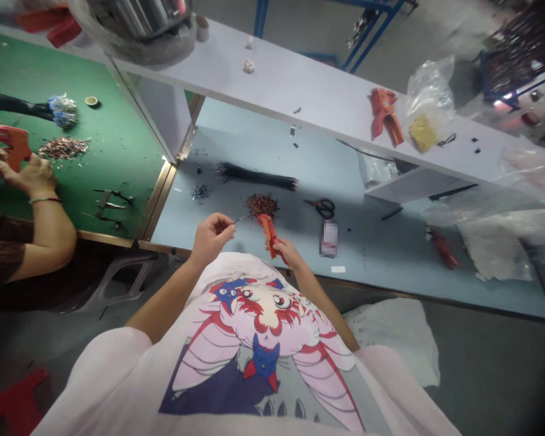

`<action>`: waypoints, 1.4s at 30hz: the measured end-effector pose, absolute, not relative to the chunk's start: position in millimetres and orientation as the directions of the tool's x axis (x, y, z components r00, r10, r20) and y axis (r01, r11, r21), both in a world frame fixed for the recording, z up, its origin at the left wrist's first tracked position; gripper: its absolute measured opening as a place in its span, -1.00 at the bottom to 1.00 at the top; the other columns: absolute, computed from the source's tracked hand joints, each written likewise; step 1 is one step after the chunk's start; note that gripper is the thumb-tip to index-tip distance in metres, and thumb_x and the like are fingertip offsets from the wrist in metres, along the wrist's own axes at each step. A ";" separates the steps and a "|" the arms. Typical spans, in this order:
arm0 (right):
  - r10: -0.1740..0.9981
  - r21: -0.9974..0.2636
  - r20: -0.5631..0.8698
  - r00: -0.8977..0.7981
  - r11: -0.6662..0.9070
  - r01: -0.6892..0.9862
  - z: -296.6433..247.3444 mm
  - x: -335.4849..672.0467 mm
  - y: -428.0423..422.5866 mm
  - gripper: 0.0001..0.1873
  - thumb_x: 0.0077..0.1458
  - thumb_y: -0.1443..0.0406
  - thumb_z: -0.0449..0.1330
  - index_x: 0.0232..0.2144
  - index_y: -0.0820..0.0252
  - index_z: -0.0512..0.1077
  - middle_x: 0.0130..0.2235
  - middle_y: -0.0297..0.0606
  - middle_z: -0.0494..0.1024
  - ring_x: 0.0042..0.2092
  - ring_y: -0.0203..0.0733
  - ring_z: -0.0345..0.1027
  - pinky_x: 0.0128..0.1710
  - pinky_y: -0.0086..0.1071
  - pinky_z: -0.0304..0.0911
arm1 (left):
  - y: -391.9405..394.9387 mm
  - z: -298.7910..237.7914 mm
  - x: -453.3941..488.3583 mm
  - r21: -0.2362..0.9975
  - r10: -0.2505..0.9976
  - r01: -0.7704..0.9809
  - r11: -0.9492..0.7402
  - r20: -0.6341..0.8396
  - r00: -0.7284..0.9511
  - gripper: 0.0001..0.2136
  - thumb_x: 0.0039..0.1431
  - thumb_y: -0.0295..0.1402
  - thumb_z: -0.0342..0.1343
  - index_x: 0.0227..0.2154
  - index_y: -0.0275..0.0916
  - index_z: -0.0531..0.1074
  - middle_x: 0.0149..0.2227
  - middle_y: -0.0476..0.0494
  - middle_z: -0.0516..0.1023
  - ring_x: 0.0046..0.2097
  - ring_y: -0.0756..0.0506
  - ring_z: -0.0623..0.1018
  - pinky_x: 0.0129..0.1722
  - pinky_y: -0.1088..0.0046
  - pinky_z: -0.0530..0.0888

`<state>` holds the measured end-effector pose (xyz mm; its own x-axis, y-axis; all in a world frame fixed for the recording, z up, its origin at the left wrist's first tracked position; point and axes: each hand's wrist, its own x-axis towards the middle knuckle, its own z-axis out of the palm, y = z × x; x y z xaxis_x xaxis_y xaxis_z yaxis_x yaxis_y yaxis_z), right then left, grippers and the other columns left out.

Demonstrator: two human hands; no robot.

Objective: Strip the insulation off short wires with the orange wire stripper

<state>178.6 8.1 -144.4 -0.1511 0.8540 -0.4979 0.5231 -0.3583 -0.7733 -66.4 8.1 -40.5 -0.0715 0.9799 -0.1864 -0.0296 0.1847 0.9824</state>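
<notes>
My left hand (211,239) pinches a thin wire (238,220) with a small metal tip, holding it near the orange-handled pliers (267,233). My right hand (287,253) is closed around those pliers, whose jaws point up towards a heap of small copper-coloured terminals (262,206) on the pale blue work table (367,260). Just beyond the heap lies a bundle of black wires (257,178). Black-handled scissors (322,208) rest to the right of the heap, and a small tangle of wire bits (200,192) lies to the left.
On the green mat at left, a co-worker's hands (20,166) work beside an orange tool (13,145) and a terminal heap (62,148). A white shelf (272,79) runs along the table's far side, bearing orange pliers (385,115) and a plastic bag (429,103).
</notes>
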 end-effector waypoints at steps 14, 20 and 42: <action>0.698 -0.680 -0.375 -0.610 -0.654 -0.331 -35.8 147.6 -2.4 -0.63 0.03 0.17 0.11 -0.13 0.24 0.32 -0.32 -0.20 0.50 -0.32 -0.11 0.43 -0.29 -0.21 0.34 | 5.2 -30.8 -54.7 0.999 0.988 -0.013 0.029 -0.031 -0.150 -0.86 0.02 -0.29 0.13 -0.39 -0.24 0.39 -0.48 0.00 0.44 -0.48 0.07 0.37 -0.44 0.56 0.34; 0.677 -0.709 -0.383 -0.629 -0.651 -0.269 -25.4 150.2 -9.1 -0.61 0.02 0.14 0.15 -0.13 0.25 0.32 -0.33 -0.19 0.50 -0.32 -0.13 0.43 -0.31 -0.23 0.34 | 3.1 -20.3 -52.8 0.989 0.980 0.134 -0.055 0.079 -0.181 -0.88 0.04 -0.29 0.11 -0.42 -0.23 0.45 -0.47 -0.02 0.43 -0.45 0.04 0.37 -0.43 0.53 0.31; 0.643 -0.739 -0.337 -0.688 -0.633 -0.230 -20.1 146.9 -12.7 -0.65 0.08 0.09 0.09 -0.21 0.25 0.31 -0.39 -0.24 0.45 -0.42 -0.17 0.40 -0.48 -0.31 0.34 | -0.1 -12.0 -53.8 0.927 0.953 0.328 -0.180 0.247 -0.177 -0.92 0.06 -0.36 0.11 -0.43 -0.21 0.49 -0.49 -0.01 0.41 -0.50 0.04 0.29 -0.47 0.50 0.25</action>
